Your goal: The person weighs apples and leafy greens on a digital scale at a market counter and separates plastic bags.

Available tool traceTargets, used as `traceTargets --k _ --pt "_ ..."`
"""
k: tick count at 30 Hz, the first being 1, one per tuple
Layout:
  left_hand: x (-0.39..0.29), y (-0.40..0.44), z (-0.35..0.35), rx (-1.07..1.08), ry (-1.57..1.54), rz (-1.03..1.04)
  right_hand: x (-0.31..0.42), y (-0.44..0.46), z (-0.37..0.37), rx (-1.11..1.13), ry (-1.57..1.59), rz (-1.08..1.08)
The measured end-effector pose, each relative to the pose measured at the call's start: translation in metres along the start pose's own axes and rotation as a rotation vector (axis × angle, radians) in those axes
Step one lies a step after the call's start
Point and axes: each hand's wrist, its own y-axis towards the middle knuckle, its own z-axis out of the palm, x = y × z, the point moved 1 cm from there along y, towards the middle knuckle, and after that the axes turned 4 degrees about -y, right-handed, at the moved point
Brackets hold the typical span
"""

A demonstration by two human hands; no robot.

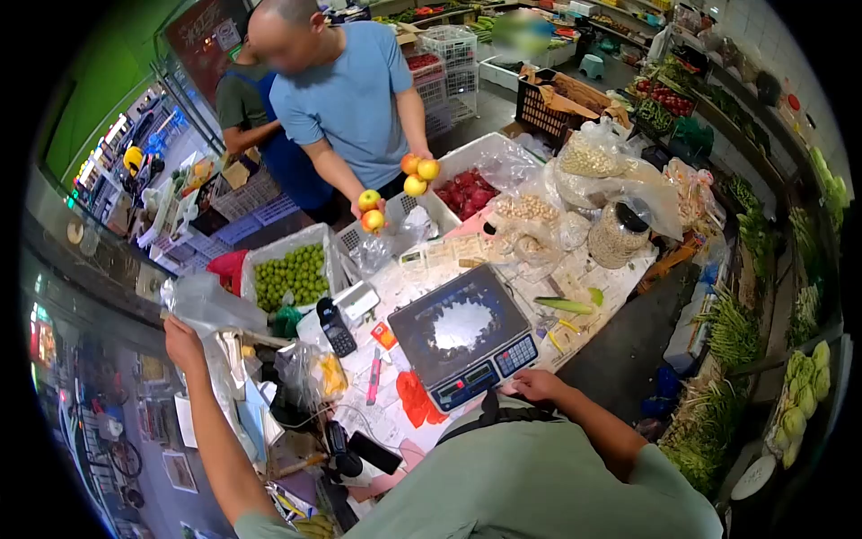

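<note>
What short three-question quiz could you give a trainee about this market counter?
1. Which of the camera wearer's hands is nearer the scale: the left hand or the right hand?
2. True or false: the person in the blue shirt is holding apples.
3. Multiple choice: the small round fruit in the lined crate is mostly a) purple, b) green, c) white.

Key: 1. the right hand; 2. true; 3. b.

The table fills the middle of the frame, carrying a digital scale at center, a green corn cob right of it, a black phone lower down, and bagged goods toward the upper right.
</note>
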Motion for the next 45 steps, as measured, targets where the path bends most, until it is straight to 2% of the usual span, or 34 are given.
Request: traceTargets --k 1,2,6,8,9,10,12,13,14,15,16,17,18,19,21,23,24,25,27,28,29,31,32,33,35,37,39,40,41,43,45 --pt "-0.001 -0.001 0.000 0.057 0.076 -0.010 -0.003 0.010 0.000 0.050 -0.048 -0.051" --pt "-0.007 -0.006 -0.002 0.045 0.105 0.012 -0.001 0.013 -0.003 0.005 -0.030 -0.095" --pt "-0.069 -0.033 -0.042 0.112 0.060 0.003 0.005 0.020 -0.023 0.001 0.088 -0.126" --pt "-0.115 -0.055 -0.065 0.055 -0.089 0.183 0.016 0.022 -0.041 -0.023 0.198 -0.140" --pt "-0.122 -0.071 -0.063 0.058 -0.177 0.343 0.021 0.024 -0.047 -0.046 0.289 -0.160" --pt "-0.151 -0.091 -0.070 0.097 -0.273 0.451 0.025 0.029 -0.051 0.028 0.386 -0.096" --pt "-0.228 -0.147 -0.089 0.300 -0.614 0.392 0.062 0.025 -0.087 0.080 0.464 -0.126" --pt "-0.264 -0.172 -0.102 0.494 -0.628 0.302 0.078 0.028 -0.101 0.114 0.502 -0.146" --pt "-0.282 -0.206 -0.092 0.561 -0.737 0.293 0.093 0.030 -0.116 0.149 0.540 -0.165" --pt "-0.314 -0.231 -0.102 0.684 -0.793 0.186 0.105 0.035 -0.122 0.138 0.667 -0.227" --pt "-0.351 -0.246 -0.108 0.713 -0.895 0.070 0.117 0.038 -0.130 0.126 0.797 -0.286" --pt "-0.373 -0.261 -0.110 0.761 -1.020 -0.098 0.128 0.038 -0.143 0.101 0.765 -0.312" --pt "-0.388 -0.266 -0.115 0.856 -1.002 -0.188 0.131 0.041 -0.149 0.103 0.779 -0.318" --pt "-0.398 -0.279 -0.111 0.888 -1.154 -0.349 0.132 0.043 -0.155 0.100 0.789 -0.320" --pt "-0.405 -0.290 -0.106 1.026 -1.264 -0.601 0.131 0.041 -0.163 0.058 0.825 -0.345" --pt "-0.412 -0.298 -0.105 0.951 -1.361 -0.663 0.120 0.043 -0.167 0.031 0.609 -0.218" --pt "-0.414 -0.300 -0.106 0.887 -1.464 -0.701 0.124 0.037 -0.168 -0.086 0.649 -0.242" --pt "-0.414 -0.302 -0.109 0.865 -1.456 -0.717 0.125 0.035 -0.169 -0.065 0.642 -0.253" --pt "-0.415 -0.301 -0.116 0.939 -1.460 -0.887 0.126 0.035 -0.169 -0.030 0.698 -0.288" --pt "-0.418 -0.302 -0.119 0.963 -1.495 -0.941 0.131 0.037 -0.164 0.017 0.807 -0.311" --pt "-0.420 -0.306 -0.119 0.960 -1.489 -0.947 0.137 0.039 -0.162 0.024 0.808 -0.309" --pt "-0.423 -0.318 -0.115 1.107 -1.544 -1.016 0.147 0.041 -0.157 0.165 0.974 -0.343" --pt "-0.425 -0.325 -0.110 1.125 -1.595 -1.165 0.145 0.046 -0.149 0.209 0.996 -0.329" --pt "-0.424 -0.330 -0.107 1.122 -1.595 -1.165 0.139 0.049 -0.147 0.211 0.996 -0.330" --pt "-0.421 -0.338 -0.107 1.088 -1.602 -1.355 0.132 0.052 -0.148 0.257 0.898 -0.340" --pt "-0.415 -0.344 -0.112 1.083 -1.557 -1.402 0.134 0.050 -0.150 0.312 0.930 -0.346" --pt "-0.410 -0.350 -0.111 1.087 -1.649 -1.461 0.129 0.047 -0.155 0.243 0.608 -0.284" --pt "-0.402 -0.349 -0.110 1.154 -1.621 -1.501 0.115 0.055 -0.140 0.125 0.554 -0.316" --pt "-0.395 -0.346 -0.110 1.122 -1.616 -1.516 0.098 0.065 -0.125 0.005 0.501 -0.349" --pt "-0.388 -0.337 -0.113 0.884 -1.999 -1.504 0.072 0.079 -0.130 -0.201 0.286 -0.345" --pt "-0.381 -0.318 -0.122 0.799 -2.116 -1.485 0.033 0.098 -0.123 -0.377 0.044 -0.308"
